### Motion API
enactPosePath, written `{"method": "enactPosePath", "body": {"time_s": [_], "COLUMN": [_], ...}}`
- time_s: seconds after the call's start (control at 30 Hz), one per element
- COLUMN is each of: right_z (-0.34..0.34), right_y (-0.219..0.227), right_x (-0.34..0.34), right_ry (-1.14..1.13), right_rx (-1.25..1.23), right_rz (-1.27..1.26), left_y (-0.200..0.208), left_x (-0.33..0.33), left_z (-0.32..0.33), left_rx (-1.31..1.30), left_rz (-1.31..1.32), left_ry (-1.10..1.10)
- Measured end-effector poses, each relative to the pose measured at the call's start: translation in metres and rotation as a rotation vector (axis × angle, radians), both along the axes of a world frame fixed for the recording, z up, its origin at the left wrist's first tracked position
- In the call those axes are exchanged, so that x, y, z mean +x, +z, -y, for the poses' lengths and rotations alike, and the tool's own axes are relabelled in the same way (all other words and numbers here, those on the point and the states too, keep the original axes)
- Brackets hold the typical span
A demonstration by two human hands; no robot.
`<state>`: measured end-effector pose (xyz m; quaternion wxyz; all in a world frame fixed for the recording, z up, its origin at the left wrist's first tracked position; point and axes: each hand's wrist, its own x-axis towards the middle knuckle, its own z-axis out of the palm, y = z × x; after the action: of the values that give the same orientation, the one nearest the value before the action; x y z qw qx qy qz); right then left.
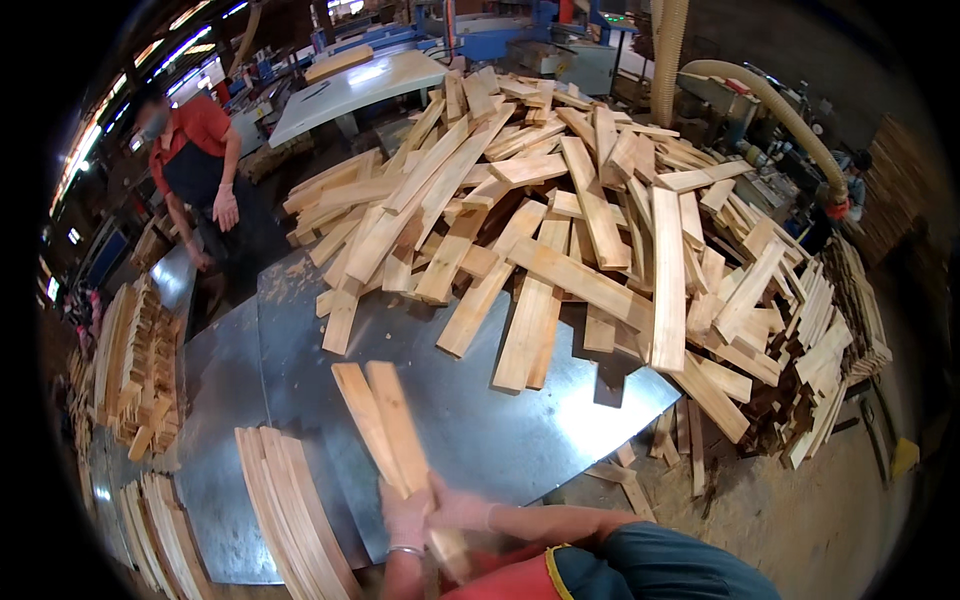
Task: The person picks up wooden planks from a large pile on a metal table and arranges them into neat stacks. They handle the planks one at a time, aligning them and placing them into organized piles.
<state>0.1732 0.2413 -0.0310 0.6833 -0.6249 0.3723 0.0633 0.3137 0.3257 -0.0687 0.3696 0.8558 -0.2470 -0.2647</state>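
Two pale wooden boards (398, 425) lie side by side over the metal table (420, 350), their far ends slightly apart and their near ends toward my body. My left hand (403, 515), in a light glove with a band at the wrist, is closed around their near part from the left. From the right, my right hand (458, 507), also gloved and somewhat blurred, is closed against the same boards. The two hands almost touch. Part of the boards' near end is smeared by motion and hidden behind the hands.
A large loose heap of boards (590, 220) covers the table's far side. Neat board stacks stand at left, one close by (290, 500) and another farther off (140, 370). A person in a red shirt (205, 150) stands far left. Ribbed hoses (668, 60) hang behind the heap.
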Motion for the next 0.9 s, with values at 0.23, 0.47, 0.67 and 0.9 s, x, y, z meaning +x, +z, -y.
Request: {"method": "enactPosePath", "body": {"time_s": [0.23, 0.47, 0.67, 0.9], "right_z": [0.044, 0.201, 0.196, 0.111], "right_y": [0.005, 0.037, 0.002, -0.017], "right_x": [-0.06, -0.272, -0.301, -0.223], "right_ry": [0.037, -1.016, -1.239, -0.76], "right_rx": [-0.466, -1.37, -0.679, -0.855], "right_rz": [0.028, -0.6, -0.347, -0.092], "left_y": [0.044, 0.045, 0.0, 0.022], "left_x": [0.066, 0.082, 0.092, -0.037], "left_z": [-0.095, -0.153, -0.147, 0.002], "left_rx": [0.323, 0.645, 0.733, 0.315], "left_rz": [0.286, 1.312, 1.347, 0.491], "left_ry": [0.064, -0.189, -0.267, -0.594]}}
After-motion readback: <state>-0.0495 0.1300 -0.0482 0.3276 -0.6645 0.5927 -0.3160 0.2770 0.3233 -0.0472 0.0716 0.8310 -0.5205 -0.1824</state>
